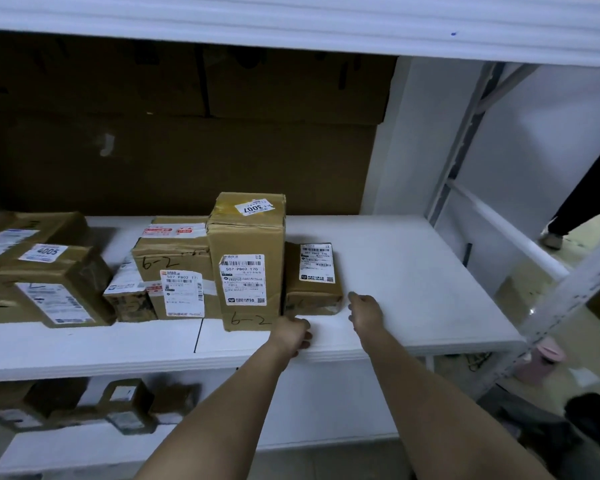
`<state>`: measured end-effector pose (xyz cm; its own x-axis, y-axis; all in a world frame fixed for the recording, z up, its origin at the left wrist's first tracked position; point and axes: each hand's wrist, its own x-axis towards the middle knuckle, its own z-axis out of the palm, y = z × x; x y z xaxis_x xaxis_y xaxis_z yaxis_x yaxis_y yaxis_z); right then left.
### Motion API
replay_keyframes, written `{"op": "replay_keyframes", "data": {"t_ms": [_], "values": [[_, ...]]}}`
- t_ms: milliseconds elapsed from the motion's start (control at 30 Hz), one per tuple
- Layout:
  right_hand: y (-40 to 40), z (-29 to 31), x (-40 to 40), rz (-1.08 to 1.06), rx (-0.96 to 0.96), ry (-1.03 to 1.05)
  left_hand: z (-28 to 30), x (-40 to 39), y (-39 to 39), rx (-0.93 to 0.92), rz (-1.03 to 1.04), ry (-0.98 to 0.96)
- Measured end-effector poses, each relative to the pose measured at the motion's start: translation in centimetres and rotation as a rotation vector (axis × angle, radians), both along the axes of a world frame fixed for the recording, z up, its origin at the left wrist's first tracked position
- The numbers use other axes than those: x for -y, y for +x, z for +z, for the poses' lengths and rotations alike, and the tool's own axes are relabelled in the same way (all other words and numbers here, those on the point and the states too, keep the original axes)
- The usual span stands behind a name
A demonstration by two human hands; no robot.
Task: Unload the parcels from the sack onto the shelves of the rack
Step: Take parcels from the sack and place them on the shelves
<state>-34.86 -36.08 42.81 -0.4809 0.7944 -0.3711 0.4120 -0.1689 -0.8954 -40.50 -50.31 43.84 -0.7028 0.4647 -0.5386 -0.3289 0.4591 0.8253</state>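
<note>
The small flat parcel [313, 278] lay on the middle shelf [413, 271], pressed against the right side of the tall upright box [248, 261], its long axis running near to far. Both hands held nothing: the right hand [364, 311], fingers loose, hovered just beside its near right corner, while the left hand [291, 336], loosely curled, sat nearer the shelf edge.

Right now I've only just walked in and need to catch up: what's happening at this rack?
A person is stocking the rack's middle shelf with parcels. Both hands are empty: the left hand rests at the shelf's front edge by the tall 3007 box, the right hand hovers beside the small flat parcel. More boxes stand left, and some on the lower shelf.
</note>
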Motion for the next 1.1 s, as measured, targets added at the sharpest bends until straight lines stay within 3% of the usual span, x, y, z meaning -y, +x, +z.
{"op": "replay_keyframes", "data": {"t_ms": [400, 633, 900, 1100], "values": [[12.0, -1.4, -3.2, -0.04, 0.086, -0.136, -0.6, -7.0, 7.3, -0.169, -0.253, -0.117], [22.2, -5.1, -9.0, -0.001, 0.214, -0.231, -2.1, -13.7, 16.9, -0.06, -0.424, -0.185], [36.9, -7.7, -17.9, 0.0, 0.299, -0.251, -5.9, -22.5, 30.6, 0.057, -0.461, -0.216], [44.2, -11.1, -22.4, -0.088, 0.32, -0.274, -8.0, -26.8, 36.1, 0.127, -0.491, -0.221]]}}
